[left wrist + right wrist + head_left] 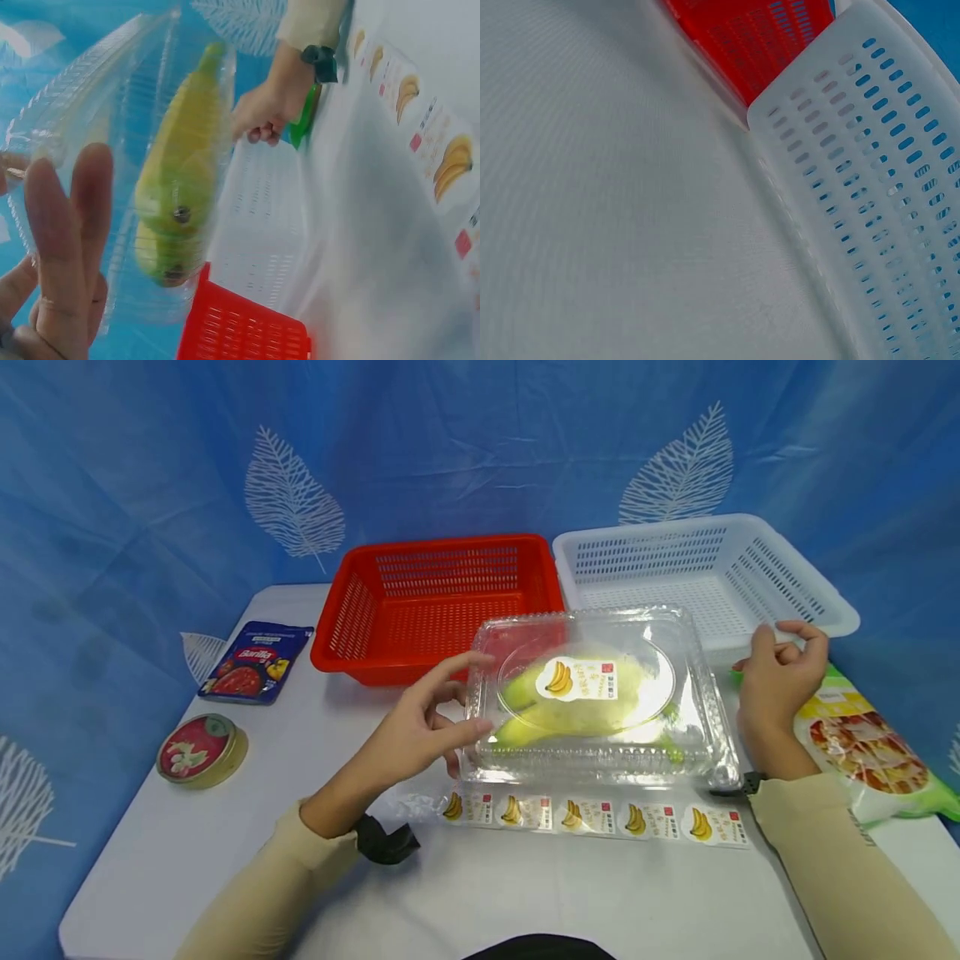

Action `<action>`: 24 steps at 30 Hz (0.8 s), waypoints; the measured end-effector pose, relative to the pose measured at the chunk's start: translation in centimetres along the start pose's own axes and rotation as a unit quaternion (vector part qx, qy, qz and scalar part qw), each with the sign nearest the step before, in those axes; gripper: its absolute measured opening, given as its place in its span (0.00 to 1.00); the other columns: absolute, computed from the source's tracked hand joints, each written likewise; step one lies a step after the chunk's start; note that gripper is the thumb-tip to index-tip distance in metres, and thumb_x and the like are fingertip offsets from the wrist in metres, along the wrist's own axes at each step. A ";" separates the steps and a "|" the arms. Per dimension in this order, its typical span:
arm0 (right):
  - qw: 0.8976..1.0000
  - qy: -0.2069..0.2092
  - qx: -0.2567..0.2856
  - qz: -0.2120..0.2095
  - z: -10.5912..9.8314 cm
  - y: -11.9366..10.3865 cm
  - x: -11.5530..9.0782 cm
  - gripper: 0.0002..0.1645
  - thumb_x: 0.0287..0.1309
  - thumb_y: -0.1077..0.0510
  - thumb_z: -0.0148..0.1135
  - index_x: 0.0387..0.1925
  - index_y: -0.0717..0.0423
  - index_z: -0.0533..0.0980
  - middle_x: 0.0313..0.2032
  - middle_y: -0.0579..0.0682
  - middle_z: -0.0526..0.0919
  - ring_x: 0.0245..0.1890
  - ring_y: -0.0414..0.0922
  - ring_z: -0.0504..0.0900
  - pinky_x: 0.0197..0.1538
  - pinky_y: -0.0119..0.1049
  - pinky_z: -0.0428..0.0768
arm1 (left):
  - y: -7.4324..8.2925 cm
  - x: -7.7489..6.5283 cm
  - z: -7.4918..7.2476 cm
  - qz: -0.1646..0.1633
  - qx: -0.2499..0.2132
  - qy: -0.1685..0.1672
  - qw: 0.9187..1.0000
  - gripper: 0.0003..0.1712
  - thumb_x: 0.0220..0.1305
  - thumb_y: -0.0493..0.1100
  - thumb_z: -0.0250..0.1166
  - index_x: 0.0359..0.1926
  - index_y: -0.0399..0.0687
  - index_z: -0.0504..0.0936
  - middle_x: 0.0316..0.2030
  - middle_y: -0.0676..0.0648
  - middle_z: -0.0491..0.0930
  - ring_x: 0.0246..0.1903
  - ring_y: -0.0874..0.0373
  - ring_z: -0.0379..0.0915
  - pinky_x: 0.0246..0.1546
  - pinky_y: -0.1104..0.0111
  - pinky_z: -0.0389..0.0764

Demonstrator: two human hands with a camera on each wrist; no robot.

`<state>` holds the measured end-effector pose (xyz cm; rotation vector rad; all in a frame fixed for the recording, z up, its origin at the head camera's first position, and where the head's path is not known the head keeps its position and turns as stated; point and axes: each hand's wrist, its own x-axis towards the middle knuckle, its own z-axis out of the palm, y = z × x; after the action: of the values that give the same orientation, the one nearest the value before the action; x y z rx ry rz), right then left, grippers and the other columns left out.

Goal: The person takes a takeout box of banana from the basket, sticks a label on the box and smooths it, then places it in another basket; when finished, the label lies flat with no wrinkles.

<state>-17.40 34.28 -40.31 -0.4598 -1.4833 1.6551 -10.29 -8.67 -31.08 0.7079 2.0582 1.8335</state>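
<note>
My left hand [408,727] grips the left end of a clear plastic clamshell box [693,727], thumb at the near corner and fingers farther back. The box is raised above the table and overlaps the baskets in the head view. Yellow-green bananas [180,157] lie inside it. A banana sticker [577,679] is on its lid. My right hand [783,681], fingers loosely curled, is apart from the box, near the front rim of the white basket [641,578]. The right wrist view does not show that hand.
A strip of banana stickers [596,818] lies in front of the box. Behind stands a red basket [431,677], beside the white one. At left are a blue Barilla pouch [255,662] and a round tin [201,750]. A green food bag [870,743] lies at right.
</note>
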 end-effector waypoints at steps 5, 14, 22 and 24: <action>0.999 -0.015 -0.029 0.013 0.0 -0.1 0.1 0.13 0.67 0.56 0.65 0.50 0.49 0.75 0.17 0.48 0.66 0.13 0.43 0.70 0.20 0.26 0.70 | 0.1 2.5 0.0 0.009 -0.010 0.028 1.000 0.36 0.67 0.35 0.68 0.72 0.60 0.68 0.43 0.37 0.76 0.23 0.43 0.81 0.21 0.53 0.84; 0.998 -0.013 -0.047 0.038 -0.2 -0.2 0.0 0.12 0.68 0.55 0.65 0.50 0.47 0.75 0.18 0.46 0.68 0.15 0.40 0.67 0.21 0.24 0.66 | 0.3 6.6 0.0 0.009 -0.006 0.054 0.998 0.32 0.67 0.42 0.68 0.70 0.62 0.71 0.36 0.37 0.73 0.23 0.47 0.77 0.27 0.55 0.86; 0.997 -0.021 -0.067 0.041 -0.1 -1.2 -0.4 0.12 0.69 0.55 0.61 0.51 0.47 0.74 0.19 0.45 0.69 0.16 0.39 0.68 0.21 0.23 0.67 | 0.0 9.0 0.4 -0.001 -0.017 0.069 0.997 0.30 0.67 0.44 0.69 0.68 0.64 0.72 0.34 0.39 0.73 0.23 0.50 0.74 0.26 0.65 0.82; 0.997 -0.022 -0.068 0.031 0.0 -1.4 -0.5 0.11 0.70 0.56 0.60 0.51 0.49 0.74 0.18 0.46 0.68 0.15 0.40 0.69 0.22 0.23 0.69 | 0.1 9.6 0.6 -0.001 -0.009 0.070 0.998 0.31 0.67 0.46 0.70 0.68 0.64 0.72 0.35 0.39 0.74 0.24 0.49 0.75 0.27 0.65 0.83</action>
<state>-16.62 33.80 -39.10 -0.5513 -1.6371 1.6265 -18.03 -2.98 -30.05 0.5881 2.1234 1.9496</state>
